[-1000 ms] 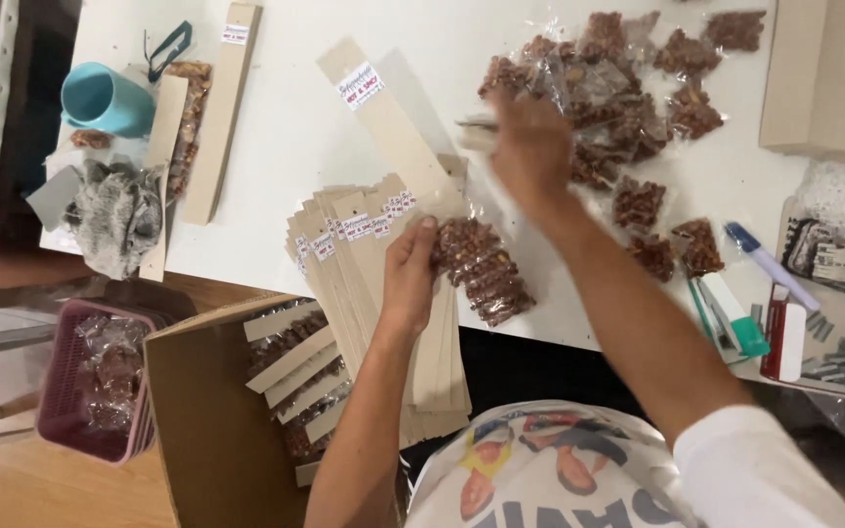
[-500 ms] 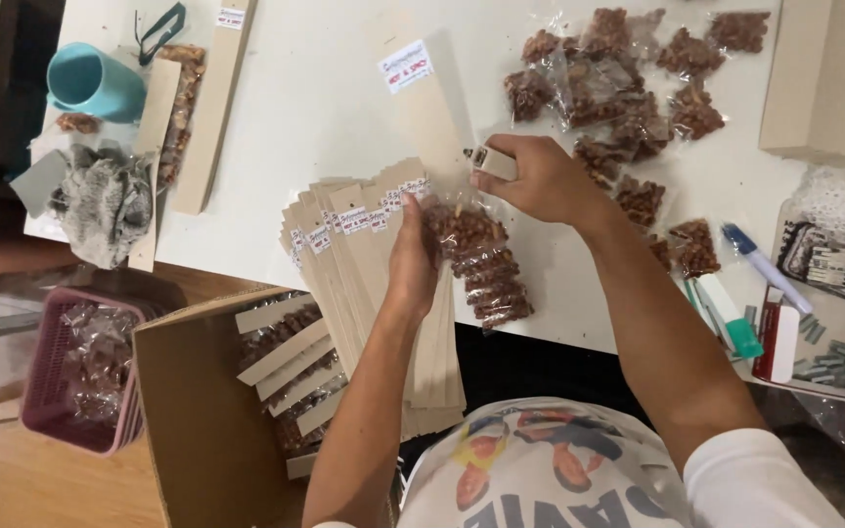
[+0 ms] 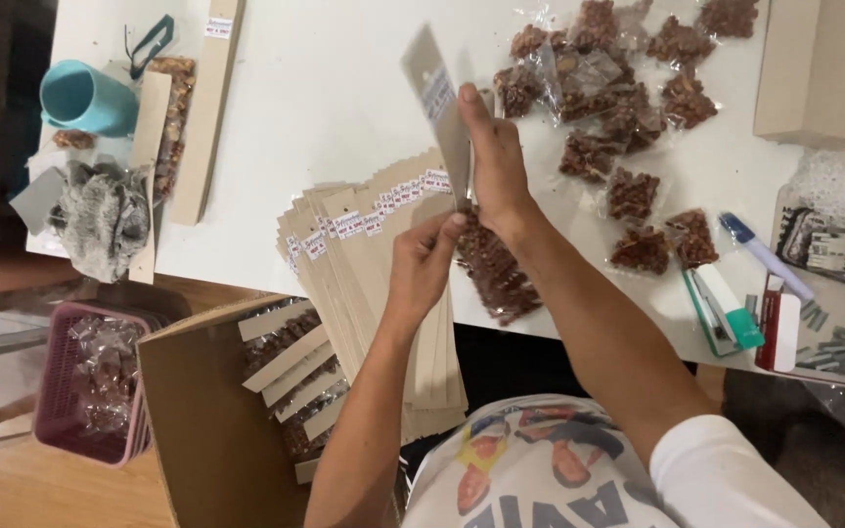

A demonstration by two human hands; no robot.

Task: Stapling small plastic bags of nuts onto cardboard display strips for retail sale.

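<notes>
Head view: right hand (image 3: 494, 161) grips a tilted cardboard strip (image 3: 437, 93) at upper centre. Left hand (image 3: 421, 266) pinches a nut-filled clear bag (image 3: 496, 274) above the white worktop (image 3: 325, 98).

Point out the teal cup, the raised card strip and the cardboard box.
teal cup (image 3: 82, 96): head view, on its side wall.
card strip (image 3: 439, 98): head view, on its upper half above the right hand (image 3: 496, 166).
cardboard box (image 3: 202, 420): head view, on its bare flap.
</notes>
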